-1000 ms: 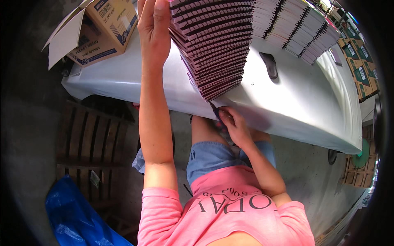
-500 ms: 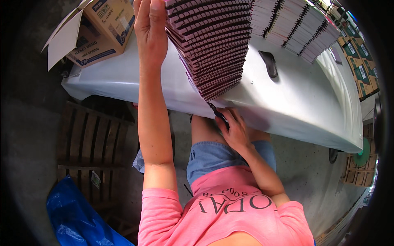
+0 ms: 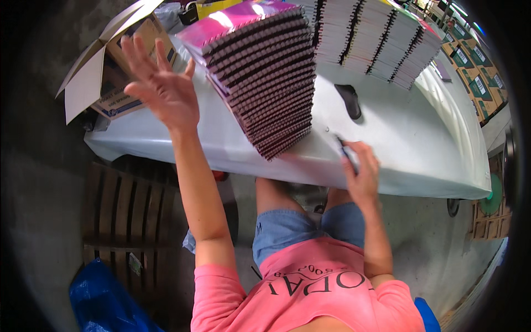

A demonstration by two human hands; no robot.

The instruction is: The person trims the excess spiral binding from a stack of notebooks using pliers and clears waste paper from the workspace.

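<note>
A tall stack of comb-bound notebooks with black bindings stands near the table's front edge, its top cover shiny pink. My left hand is raised just left of the stack, fingers spread, holding nothing. My right hand is closed around a slim black hand tool, its tip pointing away over the front of the table; blur hides its exact kind. A tiny curled scrap lies on the tabletop beyond the tip. Farther back rests a flat, dark, elongated object.
The table wears a white cover. More stacks of bound books line its back. An open cardboard box sits at the left end. Printed cartons are piled at the far right. A wooden pallet and blue sheeting are at lower left.
My left hand has let go of the upper part of the stack and opened out to the left. My right hand has drawn the tool away from the stack's lower corner, to the right.
</note>
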